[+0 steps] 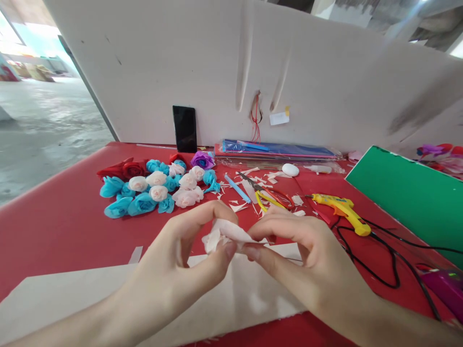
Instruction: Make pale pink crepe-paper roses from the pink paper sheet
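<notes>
The left hand [166, 262] is pinching the gathered part of a pale, apparently paper bloom [233, 230] between thumb and forefinger; the right hand [321, 262] is pinching its thin free end, its fingertips coming close to the left thumb. The bloom is sitting between both hands, above a white sheet [256, 299] lying on the red table [72, 212]. It is looking very light, soft and thin, probably prone to creasing or tearing and hardly slippery; the gathered part is seeming the sound place to hold, the petal edges the weak one. Beyond, scissors [255, 185] are lying among paper scraps [237, 207], blue, pale and red flowers [142, 204] are resting leftward, and a yellow glue gun [334, 202] is lying rightward.
</notes>
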Available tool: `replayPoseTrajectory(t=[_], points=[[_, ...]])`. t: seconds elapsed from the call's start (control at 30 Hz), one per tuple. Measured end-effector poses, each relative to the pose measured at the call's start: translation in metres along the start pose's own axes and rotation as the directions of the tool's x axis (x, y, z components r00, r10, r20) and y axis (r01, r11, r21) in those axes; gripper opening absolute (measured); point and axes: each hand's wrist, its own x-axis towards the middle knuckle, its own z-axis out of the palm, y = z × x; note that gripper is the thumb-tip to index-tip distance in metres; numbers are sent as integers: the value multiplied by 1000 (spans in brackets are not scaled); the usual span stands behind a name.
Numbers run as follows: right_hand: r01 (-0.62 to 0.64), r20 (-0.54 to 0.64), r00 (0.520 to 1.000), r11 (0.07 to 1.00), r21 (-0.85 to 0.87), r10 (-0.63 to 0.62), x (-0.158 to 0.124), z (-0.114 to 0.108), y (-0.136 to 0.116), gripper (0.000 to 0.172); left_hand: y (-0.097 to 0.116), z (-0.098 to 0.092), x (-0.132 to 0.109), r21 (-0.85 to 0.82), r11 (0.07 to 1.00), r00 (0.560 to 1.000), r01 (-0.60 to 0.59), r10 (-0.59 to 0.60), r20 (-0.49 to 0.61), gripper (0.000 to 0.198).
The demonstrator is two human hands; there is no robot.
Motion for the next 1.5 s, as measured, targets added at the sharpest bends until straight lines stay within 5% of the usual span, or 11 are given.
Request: replayPoseTrajectory(t=[0.17,0.33,0.57,0.87,1.03,1.3,1.5], points=[[167,1,986,978,-129,-168,-1,0,0,18,3,0,-3,103,994,999,-30,33,-28,18],[237,65,971,945,-224,-228,-6,-2,-3,19,1,-5,-5,196,961,981,-194,184,68,17],[206,79,978,957,-203,-194,-4,-6,-5,20,-1,-8,-1,248,921,954,-299,280,111,19],[4,56,998,999,-44,-2,-5,-9,-6,19,4,-14,4,385,802,889,-457,420,182,18],[-39,70,997,999,26,37,-4,-9,-5,18,8,-12,4,413,812,909,-413,397,128,17],[286,91,958,931,-228,-272,-7,-8,-3,18,3,-12,-1,358,885,954,-296,291,69,20],[501,92,856,772,-392,-509,-6,-6,3,15,3,-11,-4,319,906,960,-278,274,57,22]])
